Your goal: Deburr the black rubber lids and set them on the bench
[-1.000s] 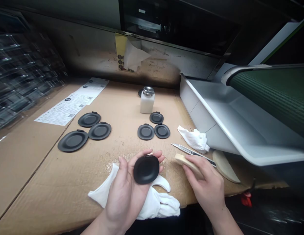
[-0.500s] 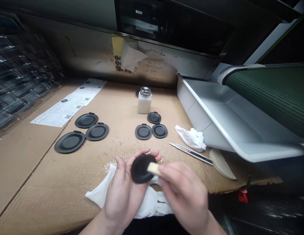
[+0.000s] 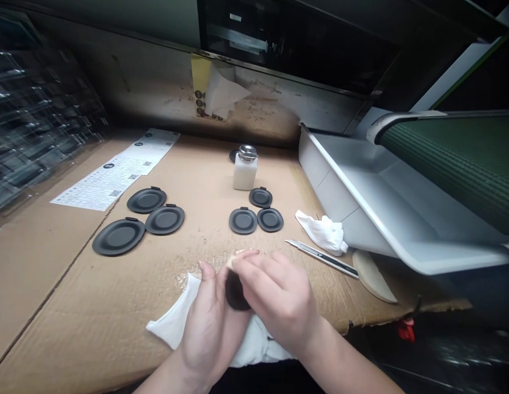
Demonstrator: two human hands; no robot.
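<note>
In my left hand point(image 3: 211, 323), palm up, rests a black oval piece point(image 3: 236, 293), its right side covered by my right hand. My right hand point(image 3: 279, 298) pinches a small cream-coloured pad point(image 3: 230, 262) at the upper edge of that piece. Beneath both hands lies a white cloth point(image 3: 254, 345). Three small black pieces point(image 3: 243, 220) sit just beyond my hands, and three larger ones point(image 3: 118, 236) lie to the left.
A white bottle with a metal cap point(image 3: 245, 172) stands farther back. To the right are a crumpled white cloth point(image 3: 326, 234), a cutter knife point(image 3: 323, 259), a cream half-round pad point(image 3: 373, 276) and a large white tray point(image 3: 348, 191). Printed sheets point(image 3: 94, 189) lie left.
My right hand has moved up and left over the black piece with the cream pad, and it now hides much of the piece. The view has shifted slightly.
</note>
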